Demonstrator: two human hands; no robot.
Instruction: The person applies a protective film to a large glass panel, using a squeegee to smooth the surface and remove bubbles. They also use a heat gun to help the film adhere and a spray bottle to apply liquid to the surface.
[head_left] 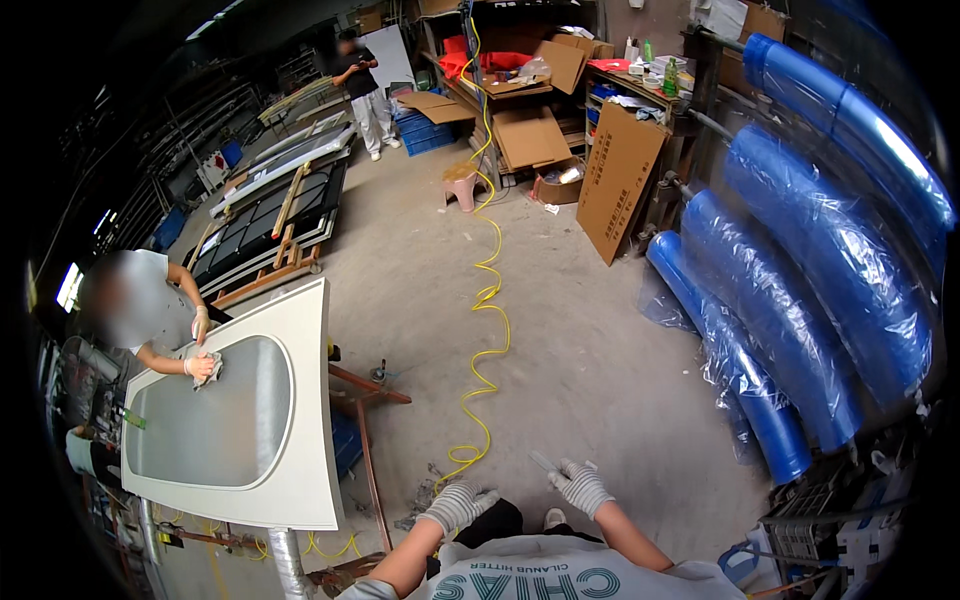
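My left hand [460, 507], in a white striped glove, is at the lower middle in front of my body. Its fingers look loosely spread, and I see nothing in them. Just to the right, my gloved right hand [584, 489] is closed on a thin pale strip [543, 461] that juts out up and to the left; its exact kind is too small to tell. Both hands are in the air above the grey floor, apart from each other. A coiled yellow hose [487, 385] runs down the floor and ends close to my left hand.
At left, a person [150, 300] presses a cloth [205, 368] on a white-framed panel [312, 400] on a stand [368, 440]. Blue film rolls [760, 300] fill the right side. A cardboard sheet [620, 180] leans behind them. Another person [362, 95] stands far back near stacked panels [270, 215].
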